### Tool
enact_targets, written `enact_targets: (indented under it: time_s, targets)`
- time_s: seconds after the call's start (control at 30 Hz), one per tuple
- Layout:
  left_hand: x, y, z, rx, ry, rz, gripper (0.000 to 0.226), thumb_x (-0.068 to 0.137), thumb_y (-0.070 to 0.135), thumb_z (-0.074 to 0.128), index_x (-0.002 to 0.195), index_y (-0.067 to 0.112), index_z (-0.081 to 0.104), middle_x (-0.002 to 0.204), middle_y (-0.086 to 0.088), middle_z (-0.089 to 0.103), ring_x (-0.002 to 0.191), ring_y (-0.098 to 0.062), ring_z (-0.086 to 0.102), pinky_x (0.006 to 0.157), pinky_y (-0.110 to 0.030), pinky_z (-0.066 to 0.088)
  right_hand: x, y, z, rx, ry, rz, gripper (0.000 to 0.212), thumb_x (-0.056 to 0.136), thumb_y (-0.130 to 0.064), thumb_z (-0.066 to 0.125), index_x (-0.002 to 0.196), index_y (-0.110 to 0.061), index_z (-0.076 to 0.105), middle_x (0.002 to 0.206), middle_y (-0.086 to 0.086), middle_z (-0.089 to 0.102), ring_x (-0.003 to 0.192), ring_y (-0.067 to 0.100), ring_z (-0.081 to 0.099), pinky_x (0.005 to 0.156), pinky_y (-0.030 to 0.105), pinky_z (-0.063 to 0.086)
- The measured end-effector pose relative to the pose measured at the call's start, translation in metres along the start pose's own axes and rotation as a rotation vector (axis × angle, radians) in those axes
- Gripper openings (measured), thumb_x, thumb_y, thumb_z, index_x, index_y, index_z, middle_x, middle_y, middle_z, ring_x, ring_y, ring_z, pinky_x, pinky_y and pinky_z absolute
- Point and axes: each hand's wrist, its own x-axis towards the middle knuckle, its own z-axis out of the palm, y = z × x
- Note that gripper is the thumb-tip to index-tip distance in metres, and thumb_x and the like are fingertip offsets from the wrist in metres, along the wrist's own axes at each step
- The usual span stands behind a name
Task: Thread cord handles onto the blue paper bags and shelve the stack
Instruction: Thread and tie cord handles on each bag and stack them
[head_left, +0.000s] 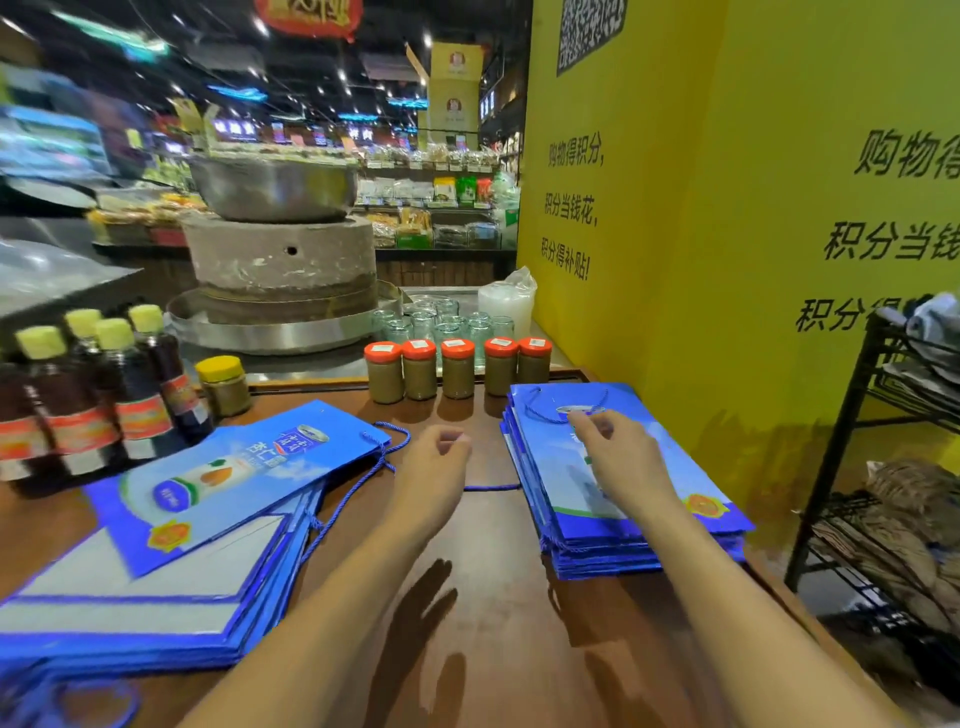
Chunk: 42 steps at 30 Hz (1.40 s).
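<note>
Blue bags lie in two lots on our table (483, 597): a neat right stack (623, 519) against the yellow wall (727, 260), and a looser left pile (171, 561) with one bag (234, 473) skewed across its top. Our right hand (618, 457) rests on the right stack, thumb and forefinger pinched near the cord loop (566, 410) at the top bag's mouth; whether they truly grip the cord we cannot tell. Our left hand (436, 467) hovers over bare wood between the lots, fingers curled loosely inward, and we see nothing held in them. A loose cord (491, 487) runs across the table between the hands and reaches the stack's edge.

We judge the threading is partly done, since loops show on both lots, and the rack (883, 467) at the right looks like the likely shelf. Risks from here: the loose cord could snag a wrist and drag a bag askew. A pull on the loop with the stack unheld may slide the top bags or tear the paper at the hole. The skewed bag could slip off the pile towards the bottles (104, 395). The jars (457, 369) stand just beyond the stack, so a forward shove might knock them.
</note>
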Motion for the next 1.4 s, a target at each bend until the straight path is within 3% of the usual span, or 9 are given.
enact_targets:
  time_s: [0.23,0.43,0.67,0.8,0.9,1.03,1.17,1.3,1.4]
  targets:
    - [0.011,-0.055,-0.142,0.112,0.186,-0.041,0.019,0.095,0.030,0.063,0.112,0.022,0.066,0.116,-0.003,0.070,0.108,-0.021,0.064,0.089,-0.035,0.046,-0.029,-0.069,0.103,0.121,-0.186,-0.045,0.040,0.101,-0.053,0.055,0.115,-0.018,0.068,0.112,-0.002,0.066,0.103,0.016,0.057,0.086,0.031,0.039]
    - [0.014,-0.126,-0.239,0.795,0.059,-0.141,0.077,0.083,0.062,0.067,0.145,0.021,0.049,0.145,-0.004,0.058,0.130,-0.028,0.055,0.098,-0.038,0.048,-0.046,-0.103,0.189,0.137,-0.329,-0.073,0.044,0.097,-0.059,0.059,0.111,-0.019,0.068,0.109,-0.002,0.069,0.102,0.019,0.064,0.090,0.043,0.052]
    - [0.005,-0.142,-0.253,1.172,-0.031,0.055,0.041,0.100,0.063,0.045,0.119,0.029,0.057,0.114,-0.003,0.070,0.103,-0.028,0.066,0.079,-0.038,0.054,-0.058,-0.110,0.249,0.093,-0.388,0.002,0.038,0.098,-0.057,0.057,0.107,-0.020,0.064,0.103,-0.006,0.067,0.095,0.014,0.064,0.083,0.038,0.053]
    - [0.000,-0.139,-0.261,1.099,-0.112,0.135,0.043,0.108,0.053,0.033,0.146,0.041,0.049,0.144,0.002,0.060,0.125,-0.026,0.059,0.098,-0.043,0.052,-0.046,-0.094,0.249,0.244,-0.232,0.183,0.057,0.088,-0.071,0.048,0.107,-0.017,0.054,0.086,0.004,0.067,0.070,0.023,0.067,0.065,0.041,0.060]
    - [-0.008,-0.152,-0.273,0.999,-0.101,0.176,0.045,0.106,0.041,0.050,0.151,0.046,0.045,0.152,0.013,0.052,0.135,-0.017,0.053,0.105,-0.034,0.046,-0.032,-0.078,0.229,0.337,-0.098,0.302,0.073,0.085,-0.080,0.040,0.117,-0.014,0.049,0.093,0.013,0.070,0.080,0.031,0.071,0.072,0.049,0.062]
    - [0.005,-0.194,-0.293,0.809,-0.264,0.063,0.068,0.096,0.014,0.063,0.138,0.064,0.047,0.146,0.031,0.044,0.130,0.002,0.047,0.106,-0.033,0.047,-0.021,-0.061,0.195,0.586,-0.199,0.456,0.045,0.103,-0.055,0.052,0.118,-0.013,0.057,0.096,0.007,0.068,0.086,0.032,0.072,0.075,0.046,0.061]
    - [0.005,-0.200,-0.295,0.939,-0.330,0.192,0.053,0.103,0.021,0.058,0.144,0.054,0.050,0.149,0.029,0.034,0.132,0.003,0.036,0.116,-0.037,0.037,-0.038,-0.049,0.175,0.703,-0.401,0.465,0.018,0.098,-0.009,0.064,0.110,0.004,0.060,0.067,0.008,0.066,0.045,0.018,0.039,0.040,0.023,0.030]
    - [-0.021,-0.144,-0.261,1.089,-0.098,0.350,0.029,0.086,0.027,0.068,0.115,0.034,0.068,0.126,0.015,0.062,0.120,-0.018,0.058,0.091,-0.036,0.051,-0.061,-0.051,0.163,0.784,-0.562,0.464,0.018,0.096,0.003,0.061,0.112,0.008,0.066,0.096,0.022,0.078,0.068,0.033,0.074,0.057,0.034,0.061]
    - [-0.037,-0.109,-0.206,0.892,-0.077,0.315,0.033,0.095,0.054,0.050,0.119,0.038,0.067,0.124,0.016,0.066,0.117,-0.015,0.059,0.094,-0.036,0.049,-0.070,-0.052,0.165,0.881,-0.626,0.460,0.028,0.097,0.000,0.060,0.124,0.010,0.063,0.113,0.029,0.073,0.090,0.040,0.077,0.068,0.039,0.064]
